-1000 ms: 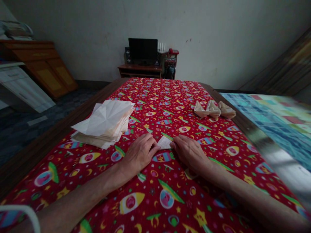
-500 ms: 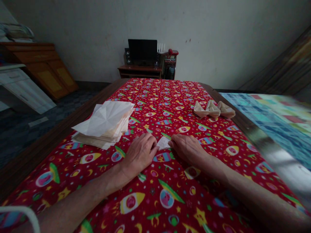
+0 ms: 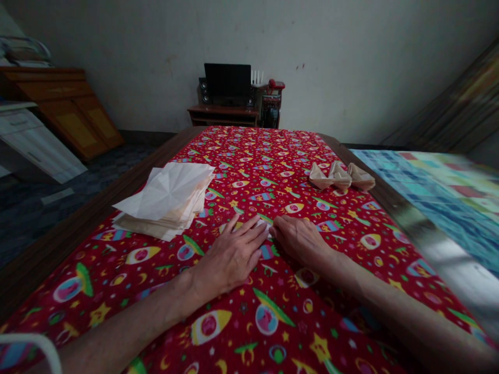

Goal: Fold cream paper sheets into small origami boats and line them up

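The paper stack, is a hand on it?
No, the paper stack lies on the red tablecloth, apart from both the left hand and right hand.

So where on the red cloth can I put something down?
Bare red cloth shows between the paper stack and three folded papers, on to the far end, and between the left arm and right arm. It's crowded where the left hand and right hand touch a small white paper.

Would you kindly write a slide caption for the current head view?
Left hand spread over a small white paper, right hand curled at its edge, on a red rocket-print cloth.
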`<action>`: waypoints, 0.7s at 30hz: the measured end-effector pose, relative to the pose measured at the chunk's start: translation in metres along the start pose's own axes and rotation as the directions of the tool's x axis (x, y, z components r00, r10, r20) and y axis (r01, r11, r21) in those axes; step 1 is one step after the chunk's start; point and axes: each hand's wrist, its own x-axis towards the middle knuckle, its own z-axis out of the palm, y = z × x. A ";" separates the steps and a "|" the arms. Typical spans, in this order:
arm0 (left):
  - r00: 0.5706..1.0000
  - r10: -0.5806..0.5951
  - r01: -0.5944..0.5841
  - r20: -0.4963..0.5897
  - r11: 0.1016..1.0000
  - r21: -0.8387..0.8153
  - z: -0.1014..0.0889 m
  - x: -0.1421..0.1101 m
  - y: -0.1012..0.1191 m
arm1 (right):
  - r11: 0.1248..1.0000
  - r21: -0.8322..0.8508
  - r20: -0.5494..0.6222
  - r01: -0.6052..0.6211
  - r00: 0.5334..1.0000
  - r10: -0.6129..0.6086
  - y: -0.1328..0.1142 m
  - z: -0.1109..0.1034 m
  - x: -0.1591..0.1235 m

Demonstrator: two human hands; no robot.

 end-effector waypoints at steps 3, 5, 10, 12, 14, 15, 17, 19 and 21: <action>0.999 -0.018 0.019 0.028 1.000 -0.014 -0.004 -0.001 0.002 | 1.000 0.002 -0.013 -0.003 1.000 0.003 -0.001 0.001 -0.001; 0.999 -0.019 0.019 0.043 1.000 -0.008 -0.005 -0.002 0.002 | 1.000 0.004 -0.033 -0.012 0.999 0.012 0.000 0.003 -0.001; 0.999 -0.003 0.001 0.047 1.000 0.030 -0.004 0.000 0.001 | 0.998 0.034 -0.101 -0.055 0.993 0.058 0.001 0.005 -0.003; 0.998 0.001 -0.003 0.056 0.999 0.043 -0.003 0.001 0.000 | 0.999 0.020 -0.148 -0.032 0.988 0.034 0.000 0.004 -0.007; 0.997 -0.010 0.007 0.071 0.999 0.049 -0.003 0.001 0.001 | 0.995 0.004 -0.208 0.095 0.974 -0.092 -0.002 0.003 -0.013; 0.997 -0.019 0.016 0.079 0.999 0.048 -0.003 0.001 0.002 | 0.981 0.003 -0.242 0.195 0.952 -0.188 -0.003 0.003 -0.016; 0.995 -0.036 0.032 0.097 0.998 0.046 -0.003 0.000 0.003 | 0.921 0.022 -0.310 0.390 0.878 -0.365 -0.006 0.004 -0.025; 0.993 -0.048 0.044 0.112 0.998 0.043 -0.003 -0.001 0.004 | 0.879 0.068 -0.324 0.472 0.844 -0.428 -0.007 0.006 -0.033; 0.991 -0.054 0.050 0.122 0.998 0.034 -0.003 -0.003 0.004 | 0.884 0.106 -0.262 0.455 0.871 -0.416 -0.006 0.007 -0.041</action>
